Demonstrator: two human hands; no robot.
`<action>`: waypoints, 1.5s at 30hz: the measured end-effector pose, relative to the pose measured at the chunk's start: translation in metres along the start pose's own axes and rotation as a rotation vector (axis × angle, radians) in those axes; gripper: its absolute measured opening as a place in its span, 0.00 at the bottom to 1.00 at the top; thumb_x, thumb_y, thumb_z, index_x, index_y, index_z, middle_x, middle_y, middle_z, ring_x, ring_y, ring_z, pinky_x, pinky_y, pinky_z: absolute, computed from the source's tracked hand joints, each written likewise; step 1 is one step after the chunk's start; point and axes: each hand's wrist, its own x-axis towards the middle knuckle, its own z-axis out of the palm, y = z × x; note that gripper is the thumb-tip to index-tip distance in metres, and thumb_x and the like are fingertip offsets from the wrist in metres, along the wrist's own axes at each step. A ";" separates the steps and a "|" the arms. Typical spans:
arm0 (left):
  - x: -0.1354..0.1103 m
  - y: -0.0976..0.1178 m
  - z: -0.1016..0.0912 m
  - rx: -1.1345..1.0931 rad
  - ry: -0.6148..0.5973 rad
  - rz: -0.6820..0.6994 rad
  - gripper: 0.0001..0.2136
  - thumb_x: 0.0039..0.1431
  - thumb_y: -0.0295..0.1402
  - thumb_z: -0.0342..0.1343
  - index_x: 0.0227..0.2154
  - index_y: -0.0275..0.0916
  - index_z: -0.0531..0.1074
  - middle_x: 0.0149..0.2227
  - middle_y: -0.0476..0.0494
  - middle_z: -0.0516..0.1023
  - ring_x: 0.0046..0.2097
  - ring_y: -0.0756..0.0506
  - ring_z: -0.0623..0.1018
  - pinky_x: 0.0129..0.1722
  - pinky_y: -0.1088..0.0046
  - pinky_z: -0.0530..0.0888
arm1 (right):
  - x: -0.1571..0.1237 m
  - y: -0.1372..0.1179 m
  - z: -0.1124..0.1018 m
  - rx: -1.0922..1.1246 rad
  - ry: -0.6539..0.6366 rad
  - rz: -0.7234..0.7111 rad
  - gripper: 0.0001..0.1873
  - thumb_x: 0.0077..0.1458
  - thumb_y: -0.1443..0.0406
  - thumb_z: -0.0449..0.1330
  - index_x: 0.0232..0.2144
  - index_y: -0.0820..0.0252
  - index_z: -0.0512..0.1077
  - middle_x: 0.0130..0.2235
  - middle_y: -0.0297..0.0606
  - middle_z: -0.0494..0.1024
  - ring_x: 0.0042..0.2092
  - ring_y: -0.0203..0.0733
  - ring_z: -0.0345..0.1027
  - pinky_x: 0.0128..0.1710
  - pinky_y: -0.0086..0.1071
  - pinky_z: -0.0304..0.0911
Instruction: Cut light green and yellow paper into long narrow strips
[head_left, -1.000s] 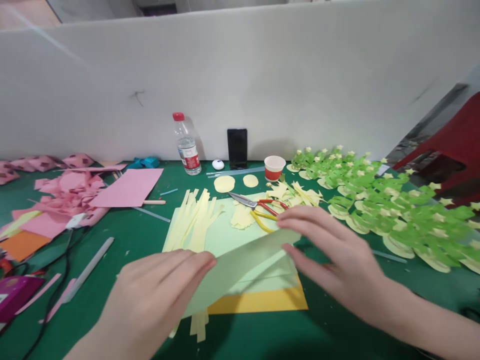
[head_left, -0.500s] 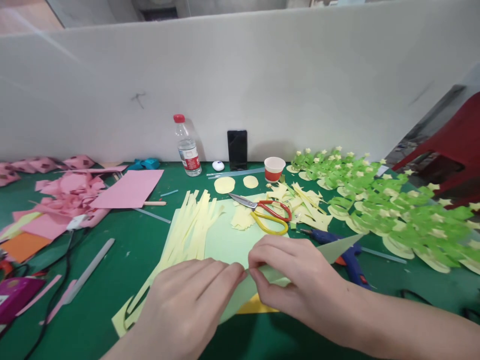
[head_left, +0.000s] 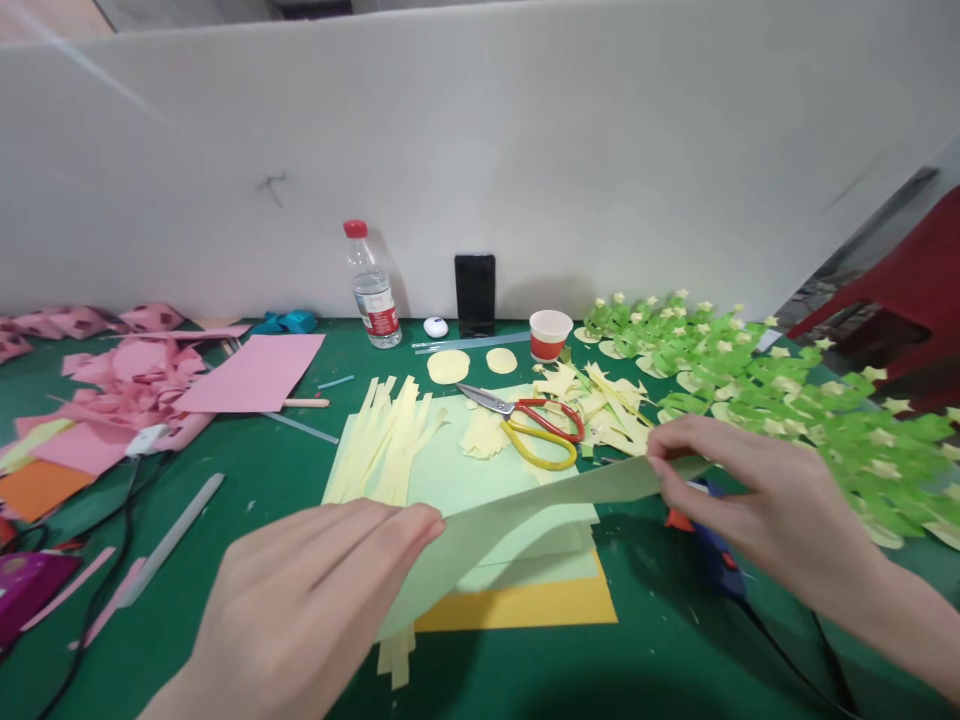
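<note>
Left hand (head_left: pixel 315 590), fingers held together, gripped the left end of a pale green paper sheet (head_left: pixel 480 540). Right hand (head_left: pixel 750 495) pinched its right corner between thumb and fingertips. The sheet was raised off the green tabletop (head_left: pixel 285 470), just in front of the red-and-yellow-handled metal scissors (head_left: pixel 504 405), spanning both hands.

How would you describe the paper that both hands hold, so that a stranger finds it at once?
On the green table, on the near side of the scissors, flat sheets lie stacked. The pale green sheet hangs above them, between the left hand and the pinching right hand; it alone is lifted and curved.
</note>
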 end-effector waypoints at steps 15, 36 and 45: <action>0.013 0.004 0.012 -0.045 -0.080 0.073 0.07 0.62 0.25 0.44 0.34 0.35 0.68 0.26 0.47 0.77 0.26 0.50 0.75 0.24 0.76 0.70 | 0.007 0.006 -0.008 -0.231 0.063 -0.243 0.15 0.59 0.61 0.48 0.41 0.67 0.67 0.40 0.50 0.75 0.42 0.46 0.69 0.40 0.36 0.64; 0.029 0.012 0.032 -0.159 -0.070 -0.072 0.07 0.57 0.25 0.49 0.28 0.37 0.71 0.26 0.52 0.80 0.26 0.51 0.78 0.44 0.64 0.74 | 0.016 -0.053 0.012 -0.015 -0.280 -0.223 0.11 0.44 0.77 0.49 0.20 0.62 0.68 0.17 0.33 0.68 0.19 0.35 0.56 0.21 0.30 0.45; 0.020 -0.028 0.027 -0.099 -0.155 -0.250 0.10 0.55 0.35 0.50 0.25 0.41 0.75 0.28 0.49 0.81 0.29 0.43 0.79 0.46 0.52 0.72 | 0.011 -0.034 -0.003 -0.094 -0.278 -0.183 0.18 0.52 0.75 0.44 0.21 0.61 0.71 0.17 0.36 0.70 0.19 0.36 0.60 0.19 0.30 0.49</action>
